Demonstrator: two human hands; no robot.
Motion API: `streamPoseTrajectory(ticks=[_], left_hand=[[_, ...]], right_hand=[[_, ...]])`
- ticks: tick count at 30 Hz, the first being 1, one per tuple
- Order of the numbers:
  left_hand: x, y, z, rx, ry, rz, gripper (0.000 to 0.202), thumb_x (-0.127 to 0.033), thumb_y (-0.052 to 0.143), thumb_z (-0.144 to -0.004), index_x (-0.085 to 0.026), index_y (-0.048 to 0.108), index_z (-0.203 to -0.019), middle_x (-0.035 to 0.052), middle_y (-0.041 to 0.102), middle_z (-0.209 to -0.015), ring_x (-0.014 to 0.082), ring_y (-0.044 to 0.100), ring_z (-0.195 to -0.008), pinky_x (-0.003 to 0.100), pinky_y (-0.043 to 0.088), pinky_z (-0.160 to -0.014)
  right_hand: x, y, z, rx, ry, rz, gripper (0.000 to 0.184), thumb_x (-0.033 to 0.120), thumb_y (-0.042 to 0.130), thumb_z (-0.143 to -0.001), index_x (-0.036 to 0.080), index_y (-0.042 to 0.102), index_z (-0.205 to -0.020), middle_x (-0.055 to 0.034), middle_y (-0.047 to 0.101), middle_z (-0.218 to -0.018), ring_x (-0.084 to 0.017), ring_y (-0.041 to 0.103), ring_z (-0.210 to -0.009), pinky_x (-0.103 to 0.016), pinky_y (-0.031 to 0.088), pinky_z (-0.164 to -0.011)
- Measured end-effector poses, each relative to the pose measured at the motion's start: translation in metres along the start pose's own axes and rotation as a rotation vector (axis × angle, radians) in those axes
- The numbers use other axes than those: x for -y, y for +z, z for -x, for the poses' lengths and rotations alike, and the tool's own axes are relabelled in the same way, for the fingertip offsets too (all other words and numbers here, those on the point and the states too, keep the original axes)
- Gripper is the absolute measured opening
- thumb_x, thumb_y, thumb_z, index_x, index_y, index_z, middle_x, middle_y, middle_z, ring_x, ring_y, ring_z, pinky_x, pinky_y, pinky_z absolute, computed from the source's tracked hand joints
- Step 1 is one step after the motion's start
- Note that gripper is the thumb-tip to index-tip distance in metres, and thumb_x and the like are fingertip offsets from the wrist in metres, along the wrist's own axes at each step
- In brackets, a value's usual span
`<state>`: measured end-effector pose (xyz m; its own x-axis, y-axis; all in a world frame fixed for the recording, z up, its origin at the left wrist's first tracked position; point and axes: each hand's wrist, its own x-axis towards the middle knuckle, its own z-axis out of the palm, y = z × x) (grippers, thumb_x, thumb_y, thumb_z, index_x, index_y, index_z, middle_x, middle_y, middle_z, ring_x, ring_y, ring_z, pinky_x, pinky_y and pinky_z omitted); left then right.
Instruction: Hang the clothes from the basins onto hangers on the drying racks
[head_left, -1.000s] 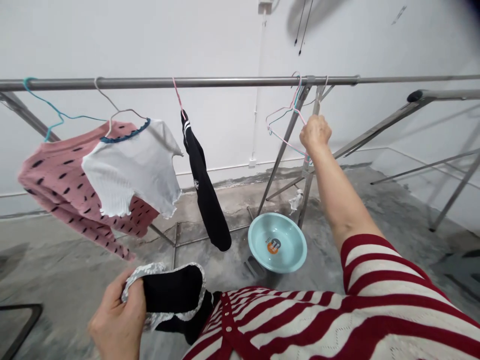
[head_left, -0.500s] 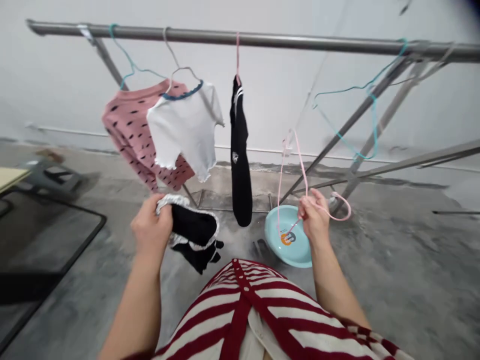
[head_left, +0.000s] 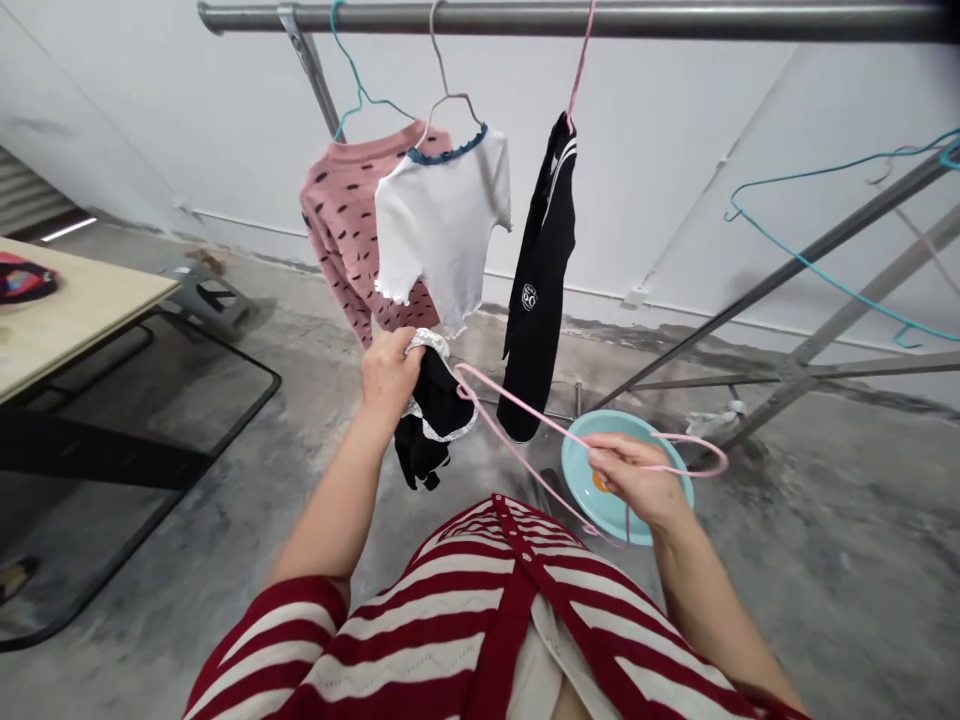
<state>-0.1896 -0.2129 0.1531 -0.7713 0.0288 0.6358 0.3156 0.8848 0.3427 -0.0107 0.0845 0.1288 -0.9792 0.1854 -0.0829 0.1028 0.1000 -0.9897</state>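
My left hand [head_left: 391, 372] is closed on the edge of a black garment with white lacy trim [head_left: 439, 395], which hangs folded below the fingers; its exact kind does not show. Closed around a pink clothes hanger [head_left: 525, 408] near its hook, my right hand [head_left: 637, 478] holds it sideways. The hanger's far end reaches the trimmed opening of the garment; whether it is inside cannot be made out. Behind my hands hang a pink spotted top [head_left: 341, 215], a white short-sleeved top [head_left: 450, 215] and a black garment with white stripes [head_left: 544, 270].
A metal rail [head_left: 675, 20] runs across the top. A light blue basin [head_left: 581, 465] sits on the floor under my right hand. At right, a teal hanger [head_left: 825, 268] hangs by the rack's slanted bars [head_left: 750, 290]. A wooden-topped table [head_left: 90, 300] stands at left.
The pink hanger has turned from upright to sideways, its end now at the black garment's opening. My hands have come closer together, and the view has swung left.
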Motion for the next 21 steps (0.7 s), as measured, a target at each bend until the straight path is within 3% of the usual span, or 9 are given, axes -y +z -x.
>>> streamPoseTrajectory(ticks=[3,8,10,14,18,21], left_hand=[[-0.011,0.004,0.010,0.118,0.105,-0.069,0.024,-0.022,0.047,-0.085,-0.020,0.068,-0.096,0.0067,0.061,-0.081,0.0193,0.057,-0.080,0.027,0.042,-0.068],[-0.038,0.018,0.055,0.328,0.357,-0.074,0.034,-0.020,0.038,-0.090,-0.020,0.058,-0.117,0.0074,0.055,-0.086,0.0167,0.054,-0.074,0.024,0.042,-0.061],[-0.050,0.021,0.074,0.383,0.418,-0.062,0.034,-0.019,0.035,-0.091,-0.019,0.057,-0.117,0.0070,0.053,-0.084,0.0164,0.054,-0.072,0.024,0.042,-0.060],[-0.062,0.000,0.085,0.446,0.483,0.051,0.030,-0.021,0.036,-0.091,-0.020,0.057,-0.112,0.0064,0.053,-0.086,0.0152,0.055,-0.078,0.023,0.046,-0.064],[-0.058,-0.034,0.056,0.311,0.662,0.108,0.026,-0.031,0.044,-0.091,-0.021,0.058,-0.110,0.0114,0.056,-0.111,0.0199,0.054,-0.099,0.032,0.046,-0.083],[-0.059,-0.043,0.034,0.423,0.863,0.040,0.026,-0.037,0.042,-0.092,-0.020,0.060,-0.100,0.0086,0.062,-0.095,0.0170,0.058,-0.083,0.028,0.045,-0.074]], right_hand=[[0.002,0.033,-0.020,0.113,0.028,-0.035,0.024,0.037,0.071,-0.066,0.022,0.073,-0.085,0.0016,0.051,-0.050,-0.008,0.040,-0.041,-0.020,0.029,-0.036],[-0.010,0.080,-0.043,0.031,-0.119,0.017,0.014,0.033,0.065,-0.070,0.025,0.073,-0.080,0.0000,0.056,-0.058,-0.011,0.046,-0.049,-0.024,0.036,-0.045],[-0.019,0.091,-0.048,0.005,-0.162,0.038,0.012,0.032,0.065,-0.070,0.025,0.073,-0.076,-0.0016,0.061,-0.065,-0.014,0.051,-0.056,-0.026,0.041,-0.051],[-0.034,0.086,-0.053,-0.024,-0.168,0.002,0.014,0.034,0.067,-0.069,0.025,0.073,-0.077,-0.0017,0.062,-0.065,-0.014,0.051,-0.054,-0.027,0.041,-0.050],[-0.034,0.064,-0.049,0.036,-0.168,0.005,0.018,0.035,0.070,-0.068,0.022,0.074,-0.080,-0.0009,0.060,-0.059,-0.011,0.048,-0.049,-0.024,0.036,-0.045],[-0.022,0.059,-0.043,0.098,-0.188,-0.036,0.019,0.035,0.071,-0.067,0.020,0.073,-0.078,0.0000,0.058,-0.056,-0.009,0.046,-0.046,-0.022,0.034,-0.043]])
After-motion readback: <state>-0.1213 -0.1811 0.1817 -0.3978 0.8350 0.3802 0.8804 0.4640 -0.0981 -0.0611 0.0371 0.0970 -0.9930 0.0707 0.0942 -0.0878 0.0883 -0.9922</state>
